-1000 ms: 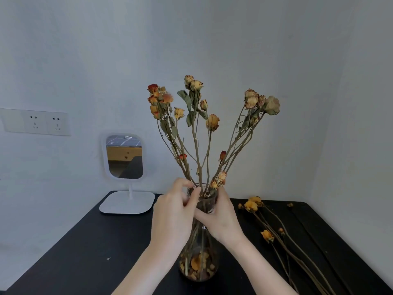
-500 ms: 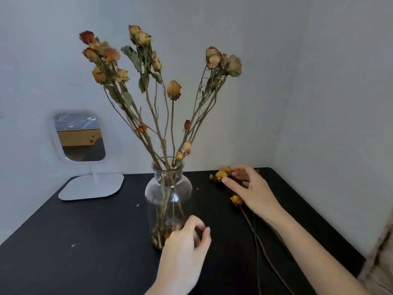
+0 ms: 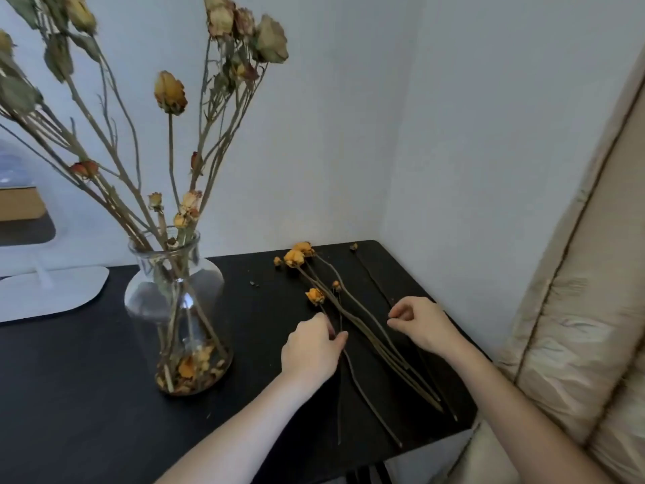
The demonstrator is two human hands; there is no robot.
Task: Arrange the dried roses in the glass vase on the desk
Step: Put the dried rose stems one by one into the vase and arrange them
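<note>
A handful of loose roses lies flat on the tabletop in the centre right of the frame, between the two hands. Their small orange-yellow blossoms point to the far edge, and their long, thin, brown stems run down toward the lower right.

The left hand, lower centre, pinches one stem between thumb and fingertips, just below a blossom. The right hand is just right of the bundle. Its fingers are curled, with thumb and forefinger tips close together above a thin dark stem. Whether they hold that stem cannot be told.

At centre left, well apart from the hands, stands a clear glass vase with a narrow neck and a rounded, wide belly. Crumbled dry petals cover its bottom. From it rise the arranged roses: brittle, forked stems fanning to the upper left, with shrivelled grey-green leaves and faded yellow and red buds.

The tabletop is matte black. A smooth white mirror base rests at the far left. A creased, beige, padded surface fills the right edge.
</note>
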